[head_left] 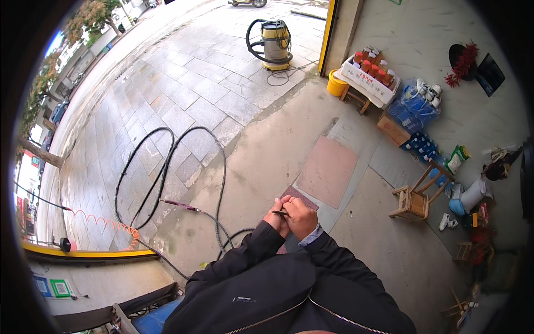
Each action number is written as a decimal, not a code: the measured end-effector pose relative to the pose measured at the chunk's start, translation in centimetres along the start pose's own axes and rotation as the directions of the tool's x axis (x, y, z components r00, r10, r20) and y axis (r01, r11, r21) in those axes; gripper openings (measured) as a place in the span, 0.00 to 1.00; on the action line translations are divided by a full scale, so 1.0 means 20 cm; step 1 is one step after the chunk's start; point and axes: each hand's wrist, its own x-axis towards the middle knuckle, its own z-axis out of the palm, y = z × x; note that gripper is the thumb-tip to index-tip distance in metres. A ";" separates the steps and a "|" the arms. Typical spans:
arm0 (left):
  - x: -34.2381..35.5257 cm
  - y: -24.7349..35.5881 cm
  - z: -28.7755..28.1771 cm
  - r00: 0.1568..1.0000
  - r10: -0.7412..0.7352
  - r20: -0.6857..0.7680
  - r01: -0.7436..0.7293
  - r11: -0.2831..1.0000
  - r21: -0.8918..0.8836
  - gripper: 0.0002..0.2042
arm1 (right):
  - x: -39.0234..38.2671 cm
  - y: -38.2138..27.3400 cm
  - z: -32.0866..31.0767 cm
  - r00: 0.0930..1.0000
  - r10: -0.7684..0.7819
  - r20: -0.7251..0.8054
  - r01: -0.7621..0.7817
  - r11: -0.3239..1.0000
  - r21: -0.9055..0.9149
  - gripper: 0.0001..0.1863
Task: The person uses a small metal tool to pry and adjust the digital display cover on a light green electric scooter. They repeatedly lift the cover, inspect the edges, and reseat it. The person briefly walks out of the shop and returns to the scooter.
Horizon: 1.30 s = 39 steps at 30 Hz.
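My left hand (275, 218) and my right hand (301, 216) meet in front of my dark jacket, both with curled fingers. A small dark, narrow thing (281, 213) shows between them, its kind too small to tell. The right fingers wrap over it and hide most of it, and the left hand presses against it from the other side. Below the hands lies a dark reddish mat (309, 201) on the floor.
A black hose (225, 167) loops over the paving at left, near an orange coiled air line (105, 221). A yellow vacuum cleaner (275, 44) stands ahead. At right are a wooden chair (413, 201) and a white crate (384, 94) of red-capped bottles.
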 end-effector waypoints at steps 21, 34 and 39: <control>3.40 1.85 0.72 0.995 0.053 -0.090 -0.061 0.995 -0.081 0.27 | 3.15 1.83 0.79 0.867 0.344 0.361 -0.484 0.757 0.439 0.20; 5.43 2.93 1.22 0.944 0.044 -0.327 -0.103 0.981 -0.163 0.14 | 5.01 3.17 1.04 0.804 0.490 0.337 -0.592 0.606 0.532 0.08; 5.92 3.44 1.53 0.920 -0.008 -0.391 -0.069 0.981 -0.182 0.17 | 5.87 3.77 1.11 0.736 0.538 0.410 -0.634 0.337 0.696 0.17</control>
